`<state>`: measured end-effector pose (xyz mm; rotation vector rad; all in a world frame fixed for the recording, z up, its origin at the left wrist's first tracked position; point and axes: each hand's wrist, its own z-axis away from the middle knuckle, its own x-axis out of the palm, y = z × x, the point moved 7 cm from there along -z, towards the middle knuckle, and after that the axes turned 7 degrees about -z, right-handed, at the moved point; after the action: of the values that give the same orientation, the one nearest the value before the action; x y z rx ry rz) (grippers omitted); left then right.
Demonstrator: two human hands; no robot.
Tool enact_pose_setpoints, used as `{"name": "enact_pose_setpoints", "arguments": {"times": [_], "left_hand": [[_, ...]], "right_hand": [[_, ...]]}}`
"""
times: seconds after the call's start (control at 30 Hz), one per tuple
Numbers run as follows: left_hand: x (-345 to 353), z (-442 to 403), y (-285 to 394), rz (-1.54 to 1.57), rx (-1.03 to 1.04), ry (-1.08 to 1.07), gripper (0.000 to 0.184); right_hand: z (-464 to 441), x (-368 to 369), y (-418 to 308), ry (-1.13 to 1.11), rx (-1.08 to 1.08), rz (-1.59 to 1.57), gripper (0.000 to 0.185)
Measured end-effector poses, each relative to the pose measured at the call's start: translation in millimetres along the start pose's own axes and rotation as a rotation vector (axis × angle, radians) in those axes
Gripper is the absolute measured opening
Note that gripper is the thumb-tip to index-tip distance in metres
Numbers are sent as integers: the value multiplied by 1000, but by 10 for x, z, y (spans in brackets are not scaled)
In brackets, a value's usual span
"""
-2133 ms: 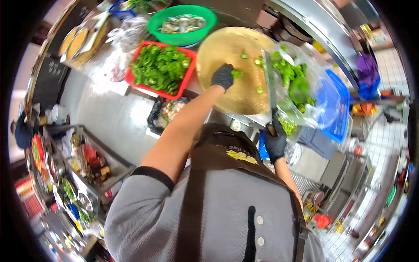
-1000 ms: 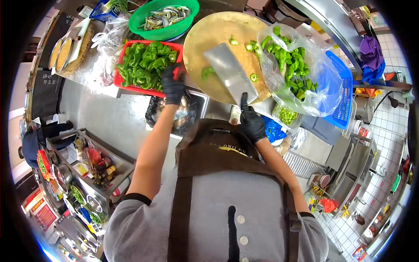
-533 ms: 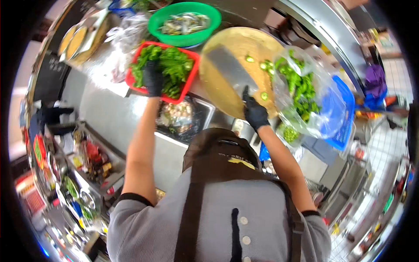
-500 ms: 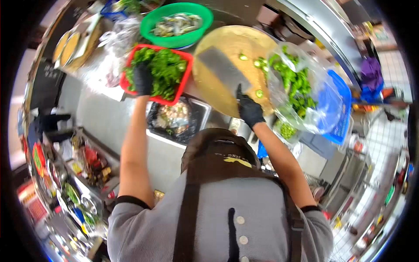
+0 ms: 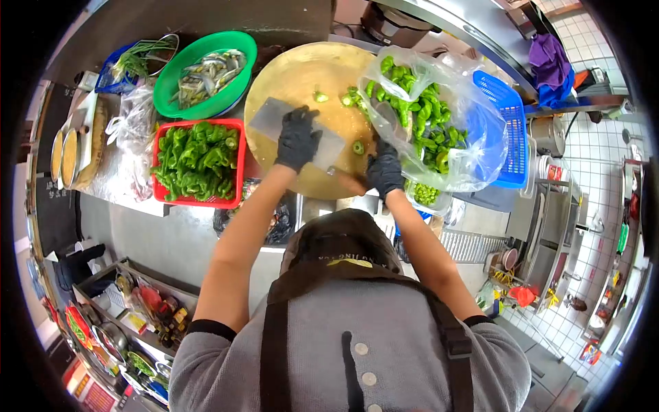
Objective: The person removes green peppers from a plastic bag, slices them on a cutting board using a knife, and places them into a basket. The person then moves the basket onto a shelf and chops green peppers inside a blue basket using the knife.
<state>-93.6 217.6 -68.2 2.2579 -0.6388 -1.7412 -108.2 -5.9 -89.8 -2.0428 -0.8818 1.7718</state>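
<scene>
A cleaver lies over the front of the round wooden chopping board [image 5: 274,75], its wide blade [image 5: 270,115] to the left and its brown handle [image 5: 351,182] toward me. My left hand [image 5: 298,141], in a black glove, rests over the blade with its fingers stretched forward; nothing shows in it. Beside the end of the handle, my gloved right hand [image 5: 386,170] is at the near edge of a clear plastic bag [image 5: 473,161] of green peppers [image 5: 429,113]. Its fingertips are partly hidden. Cut pepper pieces [image 5: 357,147] lie on the board.
To the left stands a red basket [image 5: 240,161] heaped with green peppers, with a green basin [image 5: 165,82] of small fish behind it. A blue basket [image 5: 504,103] sits right of the bag. Chopped green pieces [image 5: 425,193] fill a small container.
My left hand has left the red basket and moved right onto the cleaver blade. My right hand has come off the cleaver handle to the bag's edge. The view has shifted.
</scene>
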Motion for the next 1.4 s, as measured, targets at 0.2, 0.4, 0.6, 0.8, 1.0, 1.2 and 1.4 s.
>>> {"name": "enact_pose_setpoints", "arguments": {"times": [0.2, 0.4, 0.6, 0.8, 1.0, 1.2, 1.4], "left_hand": [[484, -752, -88, -89, -68, -273, 86], [928, -1007, 546, -284, -31, -526, 107], [949, -917, 814, -137, -28, -269, 70], [942, -938, 791, -56, 32, -133, 30], [899, -994, 463, 181, -119, 13, 21], [215, -1047, 11, 503, -192, 220, 17], [-1396, -115, -1, 549, -459, 630, 24]], "right_hand": [[-679, -697, 734, 322, 90, -298, 36], [-235, -386, 369, 199, -245, 68, 49], [-467, -378, 587, 42, -167, -17, 33], [-392, -470, 244, -44, -71, -201, 38], [135, -143, -363, -333, -238, -235, 41], [357, 531, -557, -464, -144, 88, 51], [354, -307, -331, -494, 1, -236, 60]]}}
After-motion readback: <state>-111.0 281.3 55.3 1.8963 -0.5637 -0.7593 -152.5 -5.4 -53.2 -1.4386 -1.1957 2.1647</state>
